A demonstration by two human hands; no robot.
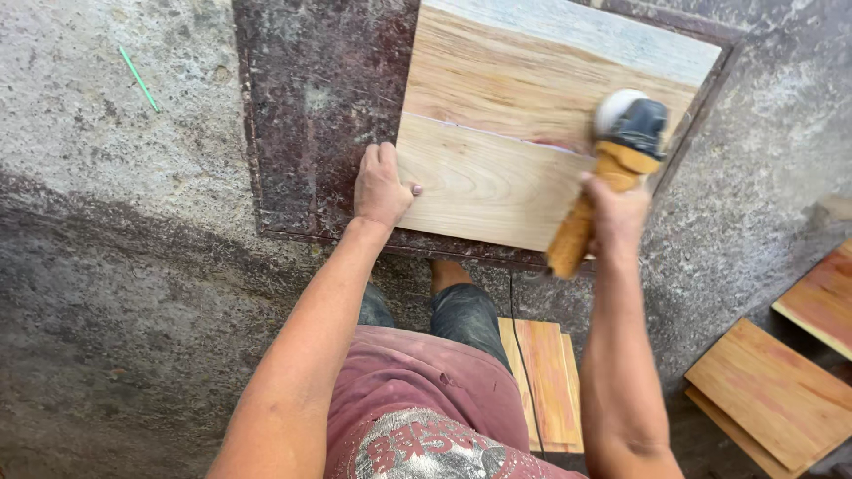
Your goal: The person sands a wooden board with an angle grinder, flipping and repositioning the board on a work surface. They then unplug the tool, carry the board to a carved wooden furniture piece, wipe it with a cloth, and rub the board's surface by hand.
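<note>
Watching the head cam feed here. Using the wooden panel (pixel 497 177) as my reference: nearest to me, below its front edge, there's a small stack of reddish boards (pixel 546 381) on the floor by the person's legs, and a thin black cord (pixel 524 355) runs down past it. More reddish boards (pixel 768 395) sit off to the lower right of the panel.

Then the hands. The left hand (pixel 382 188) lies flat and spread at the panel's left edge, fingers up on the dark slab, thumb hooked onto the wood, I'd guess to stop the panel from sliding. The right hand (pixel 617 213) is wrapped tight around the tan handle of an angle grinder (pixel 612 164) at the panel's right side, with the dark head pressed down on the surface, right on the seam between the pale near half and the more orange far half.

The panel itself lies on a dark reddish stone slab (pixel 319 115) that serves as a desk. Far off to its left, a green stick (pixel 139 78) lies on the rough concrete.
</note>
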